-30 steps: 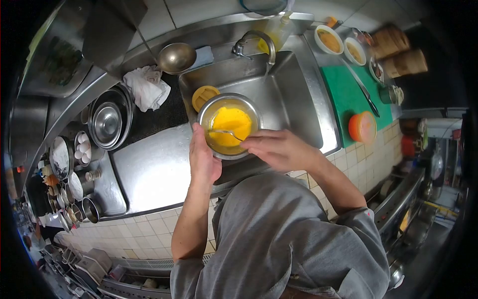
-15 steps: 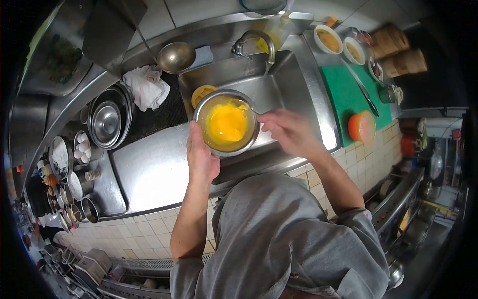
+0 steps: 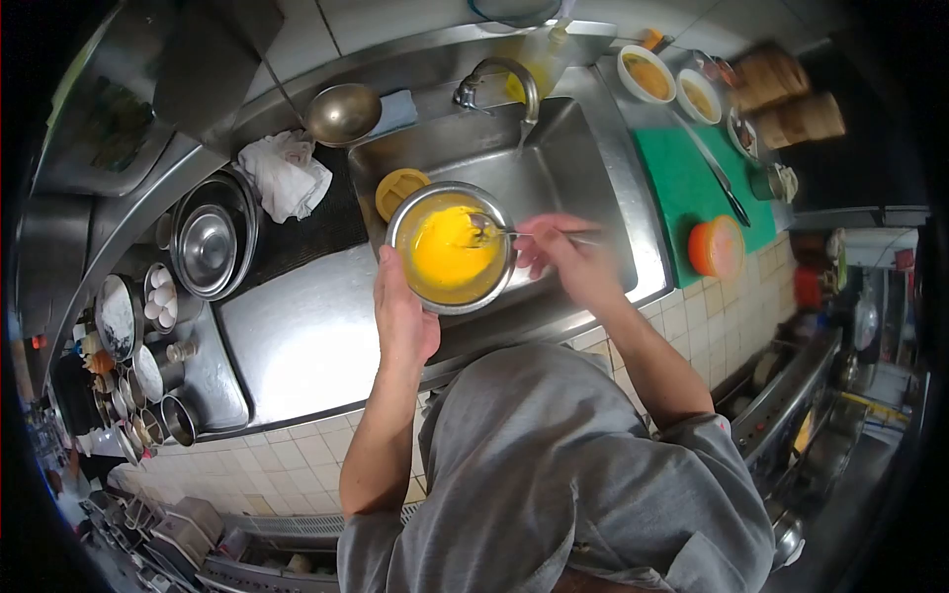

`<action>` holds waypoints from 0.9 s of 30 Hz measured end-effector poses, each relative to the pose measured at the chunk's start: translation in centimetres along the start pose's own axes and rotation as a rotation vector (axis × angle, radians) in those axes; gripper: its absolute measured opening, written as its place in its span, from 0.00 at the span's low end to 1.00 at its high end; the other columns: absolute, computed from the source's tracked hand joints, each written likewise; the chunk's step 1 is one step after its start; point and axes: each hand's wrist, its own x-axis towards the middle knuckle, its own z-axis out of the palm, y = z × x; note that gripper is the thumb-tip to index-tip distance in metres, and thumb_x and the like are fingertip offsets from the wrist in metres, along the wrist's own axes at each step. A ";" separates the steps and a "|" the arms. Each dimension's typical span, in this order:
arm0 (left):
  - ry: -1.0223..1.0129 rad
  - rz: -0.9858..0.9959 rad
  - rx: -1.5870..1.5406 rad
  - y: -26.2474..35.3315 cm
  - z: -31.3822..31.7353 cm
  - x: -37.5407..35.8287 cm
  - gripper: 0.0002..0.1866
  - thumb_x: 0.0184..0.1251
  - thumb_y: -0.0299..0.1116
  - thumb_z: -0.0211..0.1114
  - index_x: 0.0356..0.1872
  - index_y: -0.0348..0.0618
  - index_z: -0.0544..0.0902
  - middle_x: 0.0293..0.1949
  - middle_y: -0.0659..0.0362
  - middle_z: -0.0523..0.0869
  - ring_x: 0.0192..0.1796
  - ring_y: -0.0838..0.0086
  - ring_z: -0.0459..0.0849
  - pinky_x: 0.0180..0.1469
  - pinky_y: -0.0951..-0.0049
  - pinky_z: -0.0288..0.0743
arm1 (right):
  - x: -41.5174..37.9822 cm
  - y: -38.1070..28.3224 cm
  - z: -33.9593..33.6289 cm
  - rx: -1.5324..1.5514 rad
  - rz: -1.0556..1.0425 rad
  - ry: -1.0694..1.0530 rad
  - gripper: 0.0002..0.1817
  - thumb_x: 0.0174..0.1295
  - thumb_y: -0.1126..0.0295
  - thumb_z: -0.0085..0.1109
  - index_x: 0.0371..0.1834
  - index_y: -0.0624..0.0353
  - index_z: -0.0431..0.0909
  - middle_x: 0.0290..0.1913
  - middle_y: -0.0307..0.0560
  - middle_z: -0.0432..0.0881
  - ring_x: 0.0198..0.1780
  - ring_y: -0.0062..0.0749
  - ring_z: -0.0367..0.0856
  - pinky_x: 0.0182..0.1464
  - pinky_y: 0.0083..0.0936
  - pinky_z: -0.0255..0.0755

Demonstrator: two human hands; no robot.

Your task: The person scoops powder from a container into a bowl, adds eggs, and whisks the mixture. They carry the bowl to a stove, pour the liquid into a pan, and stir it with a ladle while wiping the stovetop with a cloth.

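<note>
A metal bowl (image 3: 402, 259) of bright yellow beaten egg (image 3: 450, 255) is held over the front of the sink. My left hand (image 3: 403, 314) grips the bowl from its left and lower side, thumb along the rim. In my right hand (image 3: 568, 255), slightly blurred, the fingers pinch the handle of a metal fork (image 3: 481, 230). The fork's head dips into the egg near the bowl's right side, and its handle sticks out to the right past my fingers.
Behind the bowl lies the steel sink (image 3: 583, 168) with a faucet (image 3: 531, 94) and a yellow round lid-like piece (image 3: 400, 192). To the right, a green cutting board (image 3: 662, 178) carries a knife (image 3: 727, 183) and an orange tub (image 3: 717, 247). Eggs (image 3: 160, 296) and nested bowls (image 3: 210, 247) stand left.
My right hand has moved a little right and down, turning so the fork's head now shows in the egg. The egg's surface has shifted; the bowl stays nearly in place.
</note>
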 end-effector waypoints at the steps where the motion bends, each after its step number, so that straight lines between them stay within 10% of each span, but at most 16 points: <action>1: -0.004 -0.002 -0.002 0.0 0.2 0.1 0.28 0.86 0.49 0.42 0.67 0.33 0.68 0.62 0.50 0.79 0.63 0.67 0.80 0.66 0.67 0.74 | 0.2 -0.3 0.4 0.040 -0.009 -0.012 0.12 0.75 0.68 0.57 0.48 0.66 0.84 0.38 0.48 0.87 0.34 0.28 0.86 0.32 0.22 0.78; 15: 0.002 -0.052 -0.037 0.3 -0.2 0.3 0.28 0.85 0.50 0.42 0.67 0.34 0.68 0.62 0.51 0.79 0.63 0.67 0.80 0.66 0.65 0.75 | 0.0 -1.8 -0.1 -0.114 0.151 -0.200 0.13 0.76 0.68 0.55 0.51 0.66 0.83 0.41 0.48 0.87 0.39 0.28 0.87 0.33 0.22 0.80; 23: 0.051 -0.059 -0.024 0.5 0.1 0.4 0.28 0.85 0.50 0.42 0.68 0.34 0.68 0.63 0.50 0.79 0.65 0.67 0.80 0.66 0.65 0.75 | -0.4 -2.7 1.0 -0.290 -0.052 -0.320 0.11 0.71 0.76 0.59 0.53 0.63 0.84 0.42 0.44 0.86 0.39 0.27 0.86 0.35 0.20 0.78; 27: 0.043 -0.046 -0.015 1.0 -0.7 0.6 0.28 0.85 0.50 0.42 0.68 0.34 0.68 0.63 0.51 0.79 0.65 0.67 0.80 0.67 0.65 0.74 | 0.2 -3.5 0.7 -0.658 -0.522 -0.360 0.14 0.65 0.80 0.61 0.54 0.63 0.84 0.42 0.50 0.86 0.38 0.32 0.85 0.37 0.25 0.77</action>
